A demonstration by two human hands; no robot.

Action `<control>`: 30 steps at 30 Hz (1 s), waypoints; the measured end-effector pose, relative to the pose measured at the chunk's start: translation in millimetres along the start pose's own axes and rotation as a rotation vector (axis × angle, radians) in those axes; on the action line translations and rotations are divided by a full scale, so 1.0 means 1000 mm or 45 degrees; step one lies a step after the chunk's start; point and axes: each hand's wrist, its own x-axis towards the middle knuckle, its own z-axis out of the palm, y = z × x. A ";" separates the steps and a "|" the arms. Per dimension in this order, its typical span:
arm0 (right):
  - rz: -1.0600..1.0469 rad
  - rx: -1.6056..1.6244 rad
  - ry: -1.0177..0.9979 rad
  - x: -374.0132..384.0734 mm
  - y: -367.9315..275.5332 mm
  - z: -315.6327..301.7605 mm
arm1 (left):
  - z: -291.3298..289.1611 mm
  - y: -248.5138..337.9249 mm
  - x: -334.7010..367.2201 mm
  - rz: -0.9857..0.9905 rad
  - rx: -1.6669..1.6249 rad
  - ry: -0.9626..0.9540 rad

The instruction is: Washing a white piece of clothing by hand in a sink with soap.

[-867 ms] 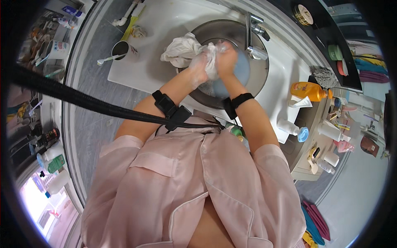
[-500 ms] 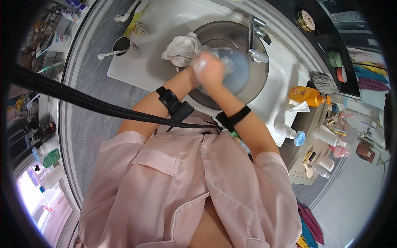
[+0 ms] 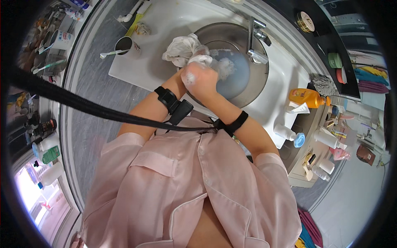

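Observation:
A wet white cloth [image 3: 180, 48] is bunched over the left rim of the round metal sink [image 3: 259, 78]. My right hand [image 3: 202, 79] lies closed across the cloth's near end, suds on its knuckles. Beneath and beyond it, my left hand [image 3: 202, 51] is mostly hidden, with a bit of skin showing past a fold; it appears closed on the same cloth. Cloudy bluish water [image 3: 235, 80] with white foam [image 3: 226, 68] stands in the sink, just right of both hands.
A chrome faucet [image 3: 257, 39] reaches over the sink's right side. On the white counter [image 3: 124, 71] a cup [image 3: 133, 49] holds a toothbrush at left. An orange bottle [image 3: 304, 97], a white tube [image 3: 298, 108] and a white bottle [image 3: 284, 131] are at right. A black strap crosses the view.
Both hands have shifted slightly left and toward me, off the water. White cloth now shows between them, and the foam patch is more exposed.

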 end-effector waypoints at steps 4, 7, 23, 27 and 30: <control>0.204 0.006 0.244 0.020 0.048 0.004 | 0.039 -0.004 0.015 -0.075 0.843 0.575; 0.385 -0.019 0.390 0.034 0.075 0.002 | 0.043 -0.008 0.037 0.068 0.268 1.226; 0.604 0.128 0.347 0.019 0.083 0.005 | 0.062 -0.003 0.040 -0.017 0.277 1.173; 0.616 0.311 0.369 -0.002 0.131 0.020 | 0.078 0.007 0.051 -0.022 0.323 1.201; 1.580 1.435 0.407 -0.024 0.130 0.022 | 0.116 -0.013 0.071 0.172 0.797 1.393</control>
